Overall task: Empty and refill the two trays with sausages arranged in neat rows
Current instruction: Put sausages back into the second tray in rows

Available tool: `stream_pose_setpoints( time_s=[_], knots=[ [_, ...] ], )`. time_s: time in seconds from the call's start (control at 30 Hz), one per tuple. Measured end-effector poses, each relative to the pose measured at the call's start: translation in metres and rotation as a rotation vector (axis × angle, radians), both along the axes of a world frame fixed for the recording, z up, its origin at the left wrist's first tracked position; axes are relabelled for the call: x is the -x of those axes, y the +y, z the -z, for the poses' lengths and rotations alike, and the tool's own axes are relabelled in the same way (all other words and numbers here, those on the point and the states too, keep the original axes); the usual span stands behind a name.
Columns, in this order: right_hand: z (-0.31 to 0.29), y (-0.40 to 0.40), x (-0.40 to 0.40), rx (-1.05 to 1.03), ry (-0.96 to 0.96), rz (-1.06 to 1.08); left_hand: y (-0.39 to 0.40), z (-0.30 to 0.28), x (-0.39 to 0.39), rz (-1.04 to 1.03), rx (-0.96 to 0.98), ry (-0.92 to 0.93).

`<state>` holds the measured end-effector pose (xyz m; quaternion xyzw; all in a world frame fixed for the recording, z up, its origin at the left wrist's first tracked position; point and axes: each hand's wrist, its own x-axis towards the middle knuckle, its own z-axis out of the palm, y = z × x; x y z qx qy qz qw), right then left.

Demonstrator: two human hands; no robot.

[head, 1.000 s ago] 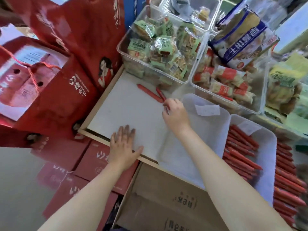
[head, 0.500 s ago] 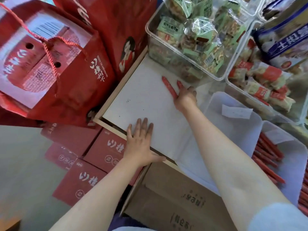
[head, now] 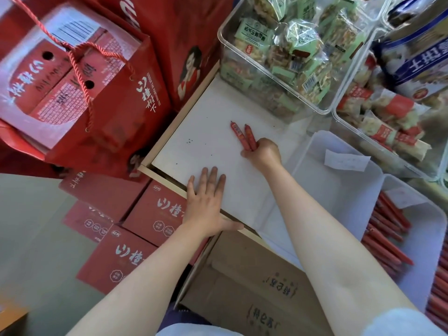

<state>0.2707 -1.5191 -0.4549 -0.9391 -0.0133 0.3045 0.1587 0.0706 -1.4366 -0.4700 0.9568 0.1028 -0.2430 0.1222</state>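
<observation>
Two red sausages (head: 243,135) lie side by side on the white shelf board (head: 206,141). My right hand (head: 263,152) grips their near ends, fingers curled round them. My left hand (head: 208,204) rests flat on the board's front edge, fingers spread. To the right lies a white tray (head: 339,190) with only a paper slip (head: 346,160) in it. Further right a second white tray (head: 431,226) holds several red sausages (head: 388,229) in rows. More red sausages (head: 438,287) show at the right edge.
Clear bins of green-wrapped snacks (head: 286,49) and red-wrapped snacks (head: 388,112) stand behind the board. Red gift boxes (head: 80,76) with rope handles crowd the left. Smaller red cartons (head: 135,226) and a brown cardboard box (head: 254,287) sit below the shelf.
My right hand reached out to the two loose sausages, gathered them together and now grips them. My left hand has stayed pressed on the board. The camera has moved closer.
</observation>
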Motion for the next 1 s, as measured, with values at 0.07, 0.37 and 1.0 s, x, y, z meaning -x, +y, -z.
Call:
stream_pose_setpoints(
  time_s=[0.07, 0.37, 1.0],
  knots=[
    [-0.002, 0.000, 0.006, -0.063, -0.010, -0.005, 0.001, 0.000, -0.001, 0.007, -0.010, 0.007],
    [-0.077, -0.029, 0.060, -1.040, 0.504, 0.566, 0.013, -0.010, 0.004, -0.036, 0.149, -0.018],
    [-0.114, -0.383, 0.147, 0.154, -0.306, 0.159, -0.261, -0.066, 0.013, 0.429, 0.303, -0.195]
  ],
)
